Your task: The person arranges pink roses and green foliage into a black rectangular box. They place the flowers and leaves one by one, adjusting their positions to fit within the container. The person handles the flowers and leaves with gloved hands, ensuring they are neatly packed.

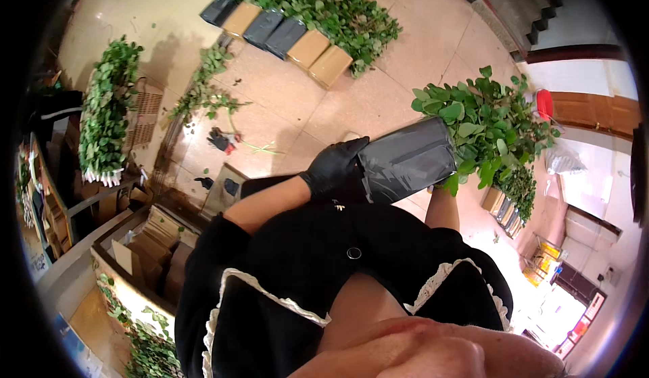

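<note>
In front of my body is a bundle of leafy green branches (483,124), its stem end wrapped in a shiny black sleeve (409,161). The leaves point away to the right. My left hand (334,168), in a black glove, is closed on the sleeve's left end, with part of it lying over the edge. My right forearm (443,209) reaches up to the underside of the bundle near the leaves. The sleeve and leaves cover most of my right hand, so its fingers are hidden.
More wrapped leafy bundles (307,6) lie in a row on the tiled floor ahead, some in brown sleeves (329,67). A tall leafy stack (108,111) stands at left. Loose branches (209,94) and a dark glove (220,140) lie nearby. A bin of cardboard (152,249) is at lower left.
</note>
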`<state>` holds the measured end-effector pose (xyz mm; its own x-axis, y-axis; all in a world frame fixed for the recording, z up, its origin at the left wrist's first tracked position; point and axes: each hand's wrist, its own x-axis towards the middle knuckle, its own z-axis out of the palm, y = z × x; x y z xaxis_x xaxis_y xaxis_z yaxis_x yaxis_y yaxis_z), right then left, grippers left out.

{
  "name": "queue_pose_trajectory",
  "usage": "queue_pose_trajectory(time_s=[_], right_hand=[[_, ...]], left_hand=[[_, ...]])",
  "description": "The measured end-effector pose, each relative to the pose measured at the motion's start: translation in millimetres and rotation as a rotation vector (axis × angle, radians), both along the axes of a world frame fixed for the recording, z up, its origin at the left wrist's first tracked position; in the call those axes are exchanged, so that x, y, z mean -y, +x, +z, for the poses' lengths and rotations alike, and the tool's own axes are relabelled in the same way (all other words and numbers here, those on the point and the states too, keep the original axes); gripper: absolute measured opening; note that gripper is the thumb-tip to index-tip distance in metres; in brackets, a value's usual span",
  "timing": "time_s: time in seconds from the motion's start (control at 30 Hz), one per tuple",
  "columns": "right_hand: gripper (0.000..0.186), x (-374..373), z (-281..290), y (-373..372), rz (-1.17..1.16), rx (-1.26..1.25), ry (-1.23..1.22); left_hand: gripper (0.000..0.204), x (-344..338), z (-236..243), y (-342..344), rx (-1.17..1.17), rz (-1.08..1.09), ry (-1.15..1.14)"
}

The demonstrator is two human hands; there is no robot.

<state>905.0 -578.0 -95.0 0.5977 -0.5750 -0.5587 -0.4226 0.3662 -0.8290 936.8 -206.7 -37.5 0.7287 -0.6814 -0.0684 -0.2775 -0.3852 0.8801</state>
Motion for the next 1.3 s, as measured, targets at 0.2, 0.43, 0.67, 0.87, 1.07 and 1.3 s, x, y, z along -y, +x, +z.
queue_pose_trajectory(time_s=[0.2, 0.43, 0.67, 0.87, 1.07, 1.3], right_hand=[[0.053, 70, -183, 145, -0.007, -0.014, -0.062], [0.054, -4, -560, 290, 0.11, -0.048, 0.145], [0.063, -41, -639, 301, 0.018, 0.087, 0.008], [0.084, -3, -604, 348, 0.24, -0.156, -0.358], [0.072, 1, -552, 371, 0.762, -0.53, -0.774], [0.057, 38, -391, 341, 1.184, -0.519, -0.786]], left_hand=[[0.05, 82, -219, 68, 0.15, 0.276, -0.073], [0.055, 82, -581, 207, -0.488, 0.839, 0.2], [0.079, 177, -718, 279, -1.241, 1.308, -1.057], [0.072, 178, -733, 300, -1.114, 1.08, -0.377], [0.07, 123, -689, 285, -1.147, 0.892, -0.173], [0.046, -77, -587, 184, -0.314, 0.498, 0.412]])
